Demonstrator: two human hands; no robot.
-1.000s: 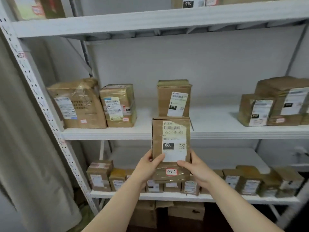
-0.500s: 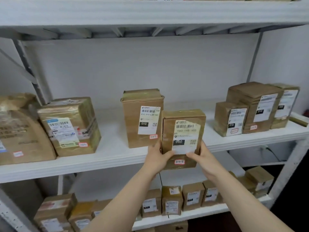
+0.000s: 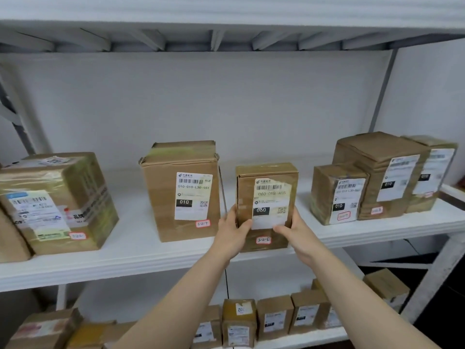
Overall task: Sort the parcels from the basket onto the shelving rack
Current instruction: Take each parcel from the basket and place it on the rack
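At the front edge of the middle shelf: a brown cardboard parcel stands upright with its label facing out. A taller box is on its left and a small box on its right. I cannot tell whether its base already bears on the shelf.
Parcel's writing: a white label carries a barcode, a line that reads roughly "060-06B-A05", a black block "060" and a QR code. Below it is a red-rimmed sticker, handwritten "3-2-6".
Left hand: grips the parcel's lower left side, thumb curled across the front, fingers out of sight behind.
Right hand: grips the lower right side, thumb lying on the label's bottom edge.
Taller box: just beside the parcel, not touching it. Its label reads "010-010-L30-551", with a black block "010" and a sticker "3-2-4".
Taped box: near the shelf's left end, wrapped in glossy tape. Its labels are too blurred to read.
Small box: near the shelf's front edge. It has a black block "010" and a red-rimmed sticker that is illegible. It stands against a bigger box.
Lower shelf: a row of little boxes stands along the front edge. Their white labels are too small to read.
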